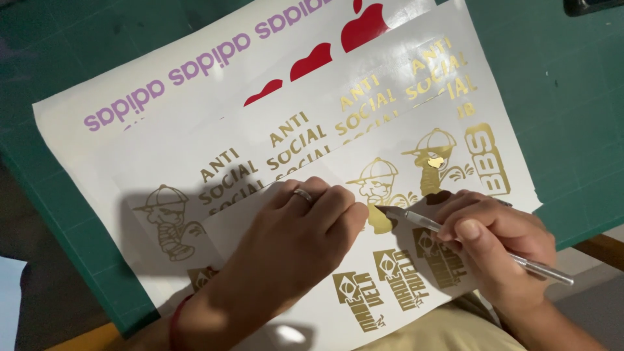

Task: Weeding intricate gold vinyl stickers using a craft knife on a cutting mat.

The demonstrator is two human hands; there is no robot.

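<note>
My left hand (289, 244), a ring on one finger, presses flat on the top white sheet (390, 162) of gold vinyl stickers, fingertips beside a gold cartoon figure in a cap (377, 195). My right hand (497, 250) grips a slim silver craft knife (455, 237) like a pen; its tip touches the sheet just under that figure. More gold figures and emblems sit around both hands.
Below lie more white sheets with purple lettering (195, 65) and red shapes (312, 62), all on a green cutting mat (559, 97). The mat's near edge meets a wooden table edge (601, 247) at right. A dark object (588, 5) sits top right.
</note>
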